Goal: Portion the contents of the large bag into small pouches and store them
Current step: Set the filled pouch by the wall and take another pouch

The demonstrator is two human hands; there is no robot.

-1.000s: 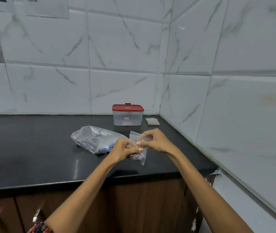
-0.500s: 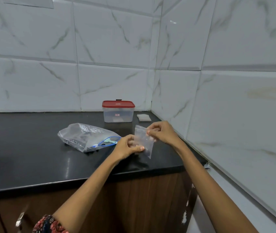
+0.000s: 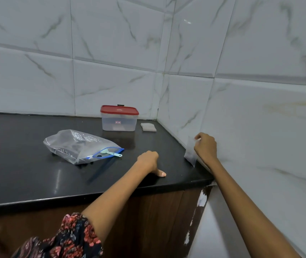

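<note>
The right hand (image 3: pixel 205 148) pinches the top of a small clear plastic pouch (image 3: pixel 190 155) that hangs beside the tiled wall; the left hand (image 3: pixel 149 162) is curled, holding nothing, thumb on the black desk (image 3: pixel 18 164); the large clear zip bag (image 3: pixel 77 146), a pale scoop (image 3: pixel 111 153) at its mouth, lies near a red-lidded container (image 3: pixel 119 118).

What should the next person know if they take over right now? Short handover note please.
Right hand pinches a small clear pouch at its top, held up near the right wall.
Left hand holds nothing, fingers curled, over the counter.
Large bag lies open on the counter, a scoop in its mouth.
Red-lidded box shut at the back; spare pouches beside it.
Whether the held pouch is filled: cannot tell. Left: store it, keep portioning.
</note>
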